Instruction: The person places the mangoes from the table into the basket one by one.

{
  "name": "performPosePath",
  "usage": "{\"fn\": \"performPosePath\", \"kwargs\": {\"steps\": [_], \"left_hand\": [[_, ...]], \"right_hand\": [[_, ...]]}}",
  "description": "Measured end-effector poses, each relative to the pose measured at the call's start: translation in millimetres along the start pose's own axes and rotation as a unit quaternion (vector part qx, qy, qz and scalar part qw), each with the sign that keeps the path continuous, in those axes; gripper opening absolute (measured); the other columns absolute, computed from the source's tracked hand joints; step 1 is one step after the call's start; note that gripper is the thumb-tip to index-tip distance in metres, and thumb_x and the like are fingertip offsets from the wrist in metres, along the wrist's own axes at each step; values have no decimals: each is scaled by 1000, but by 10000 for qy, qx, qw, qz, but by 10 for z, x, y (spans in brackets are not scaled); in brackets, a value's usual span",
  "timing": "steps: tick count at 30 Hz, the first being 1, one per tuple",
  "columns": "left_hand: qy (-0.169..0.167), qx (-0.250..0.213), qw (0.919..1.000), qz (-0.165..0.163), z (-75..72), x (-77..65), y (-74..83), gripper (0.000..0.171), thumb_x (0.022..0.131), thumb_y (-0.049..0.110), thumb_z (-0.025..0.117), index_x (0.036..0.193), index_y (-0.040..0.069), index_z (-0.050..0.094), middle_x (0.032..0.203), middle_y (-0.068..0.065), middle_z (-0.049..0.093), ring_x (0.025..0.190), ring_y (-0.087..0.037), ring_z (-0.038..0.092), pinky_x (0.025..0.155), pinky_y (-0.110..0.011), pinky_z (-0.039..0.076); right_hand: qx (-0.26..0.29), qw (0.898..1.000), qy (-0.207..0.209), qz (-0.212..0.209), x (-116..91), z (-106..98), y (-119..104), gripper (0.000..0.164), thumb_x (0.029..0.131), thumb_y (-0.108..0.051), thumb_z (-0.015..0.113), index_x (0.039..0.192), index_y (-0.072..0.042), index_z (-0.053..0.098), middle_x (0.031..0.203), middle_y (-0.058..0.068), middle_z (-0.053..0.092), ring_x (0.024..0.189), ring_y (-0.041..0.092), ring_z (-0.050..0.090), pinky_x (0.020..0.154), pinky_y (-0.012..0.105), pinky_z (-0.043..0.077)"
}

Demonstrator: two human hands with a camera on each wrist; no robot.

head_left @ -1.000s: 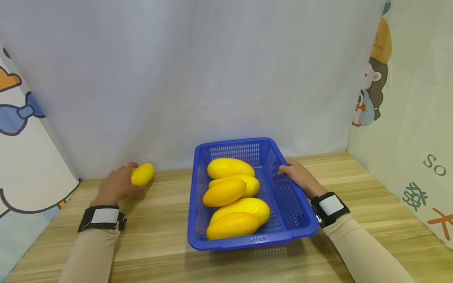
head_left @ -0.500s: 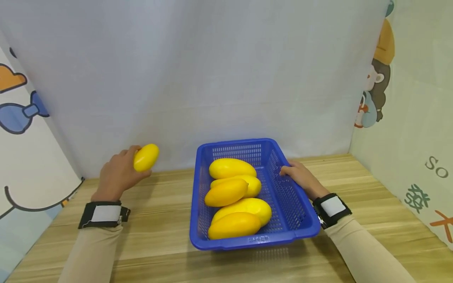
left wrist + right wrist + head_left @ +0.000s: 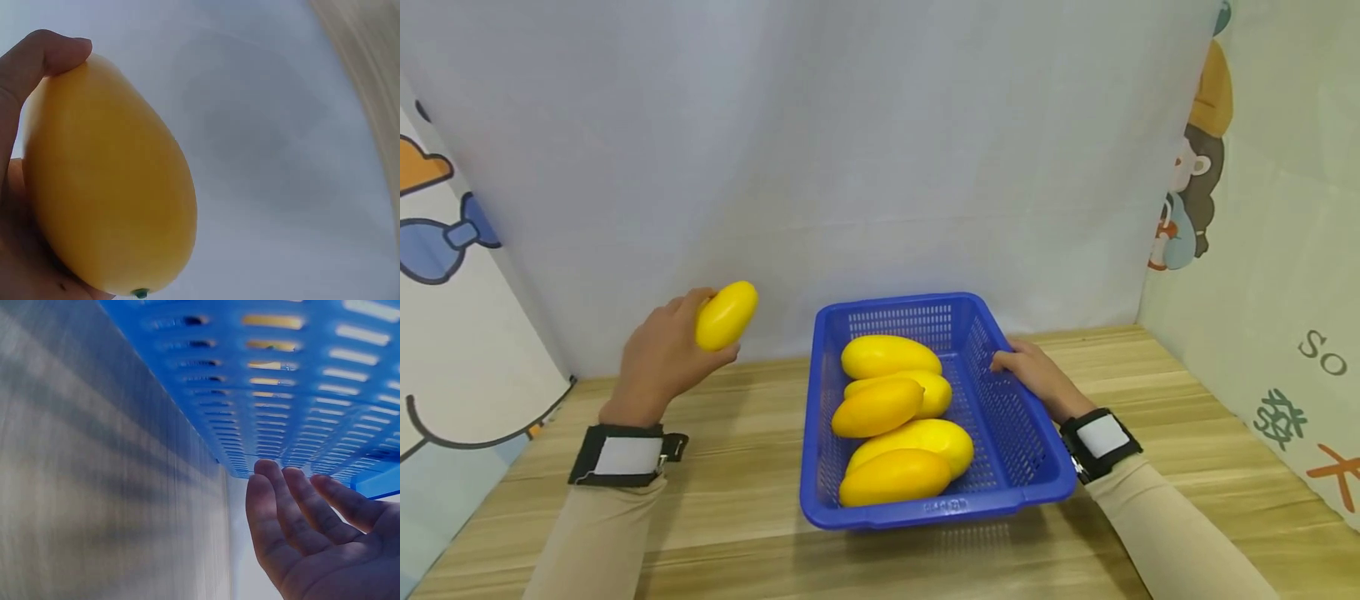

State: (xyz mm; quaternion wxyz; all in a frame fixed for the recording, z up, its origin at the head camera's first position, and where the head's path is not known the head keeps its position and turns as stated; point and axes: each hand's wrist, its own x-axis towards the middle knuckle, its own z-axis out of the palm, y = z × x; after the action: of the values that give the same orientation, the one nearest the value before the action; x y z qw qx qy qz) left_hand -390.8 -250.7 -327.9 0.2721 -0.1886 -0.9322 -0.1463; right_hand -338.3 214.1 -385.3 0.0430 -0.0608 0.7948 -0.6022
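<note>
A smooth yellow mango (image 3: 727,315) is held up off the table by my left hand (image 3: 662,354), tilted with its far end up and to the right. In the left wrist view the thumb presses one end of this mango (image 3: 112,175), and a small green stem tip shows at the other. My right hand (image 3: 1041,375) grips the right side of a blue plastic basket (image 3: 973,408), thumb over the rim. From the right wrist, its fingers (image 3: 300,506) lie against the slotted outer wall. Several yellow mangoes (image 3: 891,357) lie inside the basket, mostly toward its left.
Wood-grain table (image 3: 745,475) extends around the basket, with a shadow under the basket's near end. A pale grey cloth (image 3: 865,167) hangs behind. Printed panels stand at the left (image 3: 467,333) and right (image 3: 1270,275).
My left hand has lifted the mango from near the table's back edge, moving it up and slightly right. The right hand and basket stay in nearly the same place.
</note>
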Motion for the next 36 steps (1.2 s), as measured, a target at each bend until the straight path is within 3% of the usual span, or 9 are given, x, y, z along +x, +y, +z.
{"fn": "performPosePath", "kwargs": {"steps": [6,14,22,28,36], "left_hand": [[339,2,9992,225,-74,18,187,72,71,41,71,131,12,44,105,-17,56,81,-33,51,60,-46,41],[561,74,9973,478,-97,30,316,73,68,38,72,131,11,46,113,-17,57,88,-34,53,66,-47,43],[867,-75,9931,785,-147,89,564,73,68,38,73,131,12,47,116,-15,57,90,-32,52,69,-47,43],[949,-149,9903,1005,-164,120,764,73,68,40,71,131,11,47,116,-15,57,91,-32,52,70,-46,44],[1097,-306,9875,1089,-174,159,906,72,68,40,70,131,12,47,117,-14,57,93,-30,52,70,-46,44]], "right_hand": [[17,10000,-20,32,-1,6,4,45,86,-14,46,128,3,44,107,30,55,82,38,60,67,44,52],[-20,10000,1,46,-7,2,-4,43,86,-14,46,126,4,45,105,30,55,79,36,60,66,43,52],[22,10000,43,24,8,21,10,43,85,-13,46,124,5,47,106,29,56,79,34,60,66,42,52],[18,10000,3,-8,22,15,18,43,85,-13,46,125,5,46,106,29,56,79,34,60,66,42,52],[14,10000,72,5,31,8,21,43,84,-12,47,123,5,47,108,29,55,82,33,60,69,41,52]]}}
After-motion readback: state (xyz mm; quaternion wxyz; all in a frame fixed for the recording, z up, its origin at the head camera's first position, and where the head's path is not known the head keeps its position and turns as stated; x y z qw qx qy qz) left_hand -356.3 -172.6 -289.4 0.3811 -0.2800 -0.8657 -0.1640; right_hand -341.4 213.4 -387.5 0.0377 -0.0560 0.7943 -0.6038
